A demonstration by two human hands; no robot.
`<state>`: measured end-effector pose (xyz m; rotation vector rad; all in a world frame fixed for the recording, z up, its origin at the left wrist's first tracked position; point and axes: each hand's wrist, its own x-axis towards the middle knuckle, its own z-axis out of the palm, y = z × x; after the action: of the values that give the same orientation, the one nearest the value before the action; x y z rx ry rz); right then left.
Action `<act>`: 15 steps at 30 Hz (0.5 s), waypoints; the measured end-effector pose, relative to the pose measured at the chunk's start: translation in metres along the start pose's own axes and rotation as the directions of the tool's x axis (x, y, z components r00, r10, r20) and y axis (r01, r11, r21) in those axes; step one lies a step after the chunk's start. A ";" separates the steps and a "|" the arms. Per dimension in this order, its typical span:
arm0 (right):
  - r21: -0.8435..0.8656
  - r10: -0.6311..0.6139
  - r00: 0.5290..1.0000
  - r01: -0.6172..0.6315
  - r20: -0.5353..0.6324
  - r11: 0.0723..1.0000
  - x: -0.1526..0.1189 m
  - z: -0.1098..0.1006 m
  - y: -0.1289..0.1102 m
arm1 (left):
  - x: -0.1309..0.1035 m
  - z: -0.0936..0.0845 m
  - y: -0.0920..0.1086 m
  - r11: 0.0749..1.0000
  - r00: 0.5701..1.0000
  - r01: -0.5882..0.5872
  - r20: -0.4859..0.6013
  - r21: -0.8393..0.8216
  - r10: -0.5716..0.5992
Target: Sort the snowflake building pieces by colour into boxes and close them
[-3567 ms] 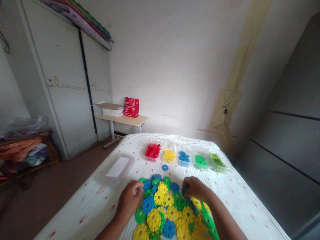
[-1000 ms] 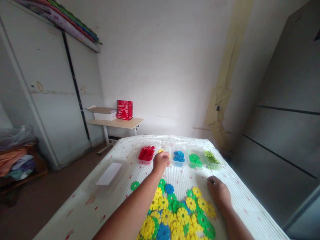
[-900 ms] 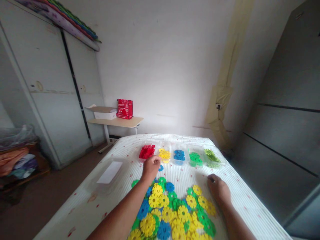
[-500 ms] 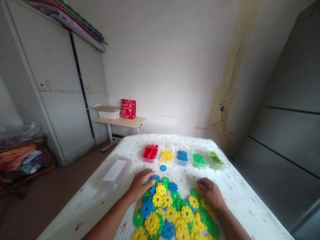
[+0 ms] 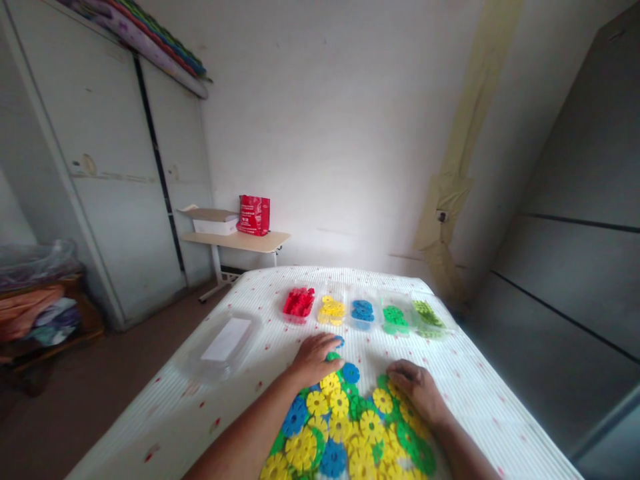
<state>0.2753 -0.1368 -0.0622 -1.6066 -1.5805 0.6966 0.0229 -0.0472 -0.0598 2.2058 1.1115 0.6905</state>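
A heap of notched plastic flower discs, yellow, green and blue, lies on the near part of the table. My left hand is over the heap's far left edge, fingers stretched forward and thumb apart. Its fingertips reach a single blue disc beyond the heap and partly cover it. At the heap's right edge rests my right hand, its fingers curled in; whatever may be inside them is hidden.
Clear tubs stand in a row behind the heap, with red pieces, yellow discs, blue discs, green discs and light green pieces. A clear lid with a white label lies at left.
My left hand has moved right and forward, from the heap's left side to the lone blue disc. The right hand stays curled at the heap's right edge. The view has shifted slightly.
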 end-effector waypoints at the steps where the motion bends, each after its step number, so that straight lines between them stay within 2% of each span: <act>1: -0.002 0.000 1.000 0.000 0.001 1.000 0.000 0.000 0.000 | 0.000 0.000 0.003 0.999 0.999 -0.021 0.027 -0.027 0.021; 5: 0.002 -0.002 1.000 0.002 -0.004 1.000 0.001 0.002 0.001 | -0.001 0.000 0.014 0.983 0.980 -0.088 0.165 -0.163 0.115; 7: 0.006 -0.003 1.000 0.003 -0.010 1.000 0.001 0.002 0.003 | -0.002 0.000 0.018 0.972 0.974 -0.101 0.176 -0.214 0.140; 12: 0.025 0.023 0.999 -0.024 0.028 0.999 0.002 0.000 0.006 | -0.020 -0.012 0.017 0.968 0.996 -0.079 0.020 -0.236 0.087; 15: -0.039 -0.058 0.994 0.062 0.091 0.997 0.002 -0.003 0.003 | -0.043 -0.022 0.005 0.983 0.995 -0.073 -0.074 -0.166 0.061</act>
<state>0.2798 -0.1352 -0.0626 -1.5699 -1.7117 0.7171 -0.0116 -0.0802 -0.0488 2.0967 0.9771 0.8631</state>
